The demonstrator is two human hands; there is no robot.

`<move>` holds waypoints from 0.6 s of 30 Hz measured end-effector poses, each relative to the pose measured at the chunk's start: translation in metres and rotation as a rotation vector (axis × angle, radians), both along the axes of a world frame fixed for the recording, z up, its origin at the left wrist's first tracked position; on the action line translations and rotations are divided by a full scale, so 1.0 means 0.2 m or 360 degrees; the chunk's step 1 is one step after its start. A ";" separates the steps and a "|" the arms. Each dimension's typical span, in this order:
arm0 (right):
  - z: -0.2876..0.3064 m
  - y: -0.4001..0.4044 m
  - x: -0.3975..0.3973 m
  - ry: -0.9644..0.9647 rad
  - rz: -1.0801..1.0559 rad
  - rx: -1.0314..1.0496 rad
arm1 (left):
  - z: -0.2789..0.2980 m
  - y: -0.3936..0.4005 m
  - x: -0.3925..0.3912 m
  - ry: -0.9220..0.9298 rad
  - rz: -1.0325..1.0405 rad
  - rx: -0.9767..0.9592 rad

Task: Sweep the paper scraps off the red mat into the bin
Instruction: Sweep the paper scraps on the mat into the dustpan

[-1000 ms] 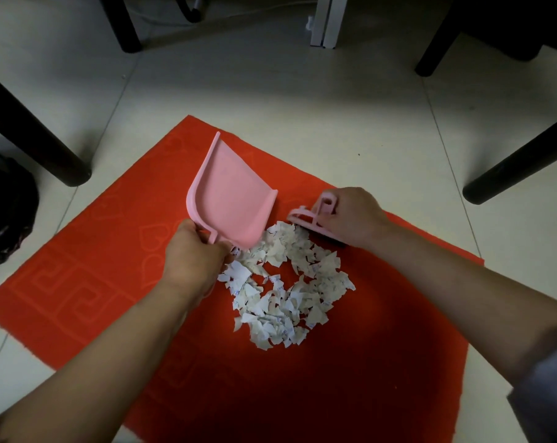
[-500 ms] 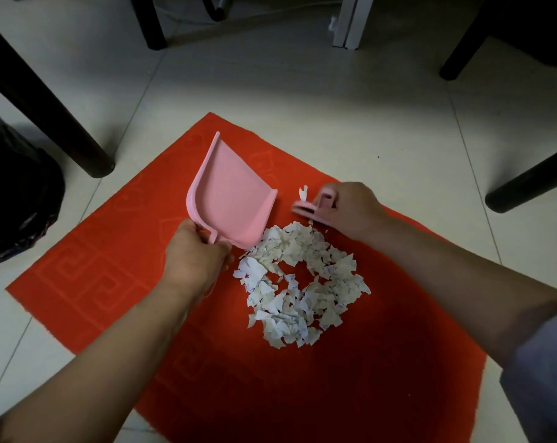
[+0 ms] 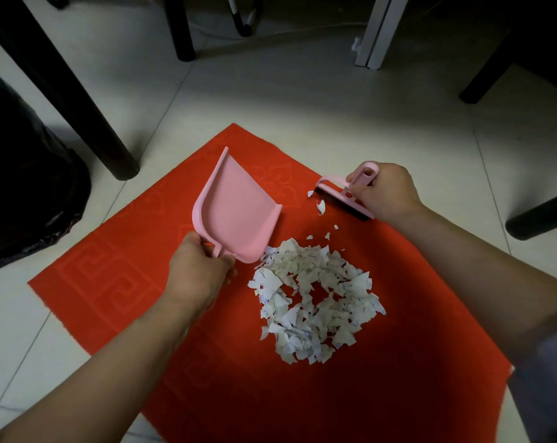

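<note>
A pale tiled floor (image 3: pixel 270 100) carries a red rectangular mat with an embossed pattern (image 3: pixel 117 282), which lies turned so that one corner points to the far side. On the floor off the mat's left edge stands a bin lined with a black plastic bag (image 3: pixel 24 187). Dark furniture legs (image 3: pixel 79 100) stand on the floor around the mat.

A heap of torn white paper scraps (image 3: pixel 315 302) lies on the mat near its middle, and a few loose scraps lie toward the far right edge. A pink plastic dustpan (image 3: pixel 239 212) is tilted up, its low corner just beside the heap. The left hand (image 3: pixel 197 270) has its grip closed around the dustpan handle. The right hand (image 3: pixel 386 193) curls its fingers around the handle of a small pink brush with dark bristles (image 3: pixel 344 199), near the mat's far right edge.
</note>
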State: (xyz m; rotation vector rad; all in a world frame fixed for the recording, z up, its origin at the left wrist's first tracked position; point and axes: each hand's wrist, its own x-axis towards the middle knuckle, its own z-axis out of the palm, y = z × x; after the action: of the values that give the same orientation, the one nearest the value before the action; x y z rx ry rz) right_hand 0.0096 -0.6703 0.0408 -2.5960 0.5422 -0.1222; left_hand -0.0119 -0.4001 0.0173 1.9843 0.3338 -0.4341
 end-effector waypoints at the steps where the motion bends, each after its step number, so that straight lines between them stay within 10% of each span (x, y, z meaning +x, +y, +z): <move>1: -0.01 0.01 0.02 0.0028 -0.0007 -0.0008 | 0.00 0.00 0.00 0.0001 0.0003 -0.0004; 9: 0.00 0.06 0.03 0.0470 0.0337 -0.0053 | -0.02 -0.05 0.01 0.0041 -0.0011 -0.0011; 18: 0.08 0.00 0.05 0.0164 0.0038 0.0099 | -0.02 -0.05 0.03 0.0025 0.0022 0.0010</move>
State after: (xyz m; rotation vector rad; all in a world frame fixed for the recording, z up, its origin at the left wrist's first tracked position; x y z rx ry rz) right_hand 0.0196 -0.6707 0.0566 -2.5574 0.5427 0.0363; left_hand -0.0066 -0.4110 0.0136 1.9844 0.3592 -0.4405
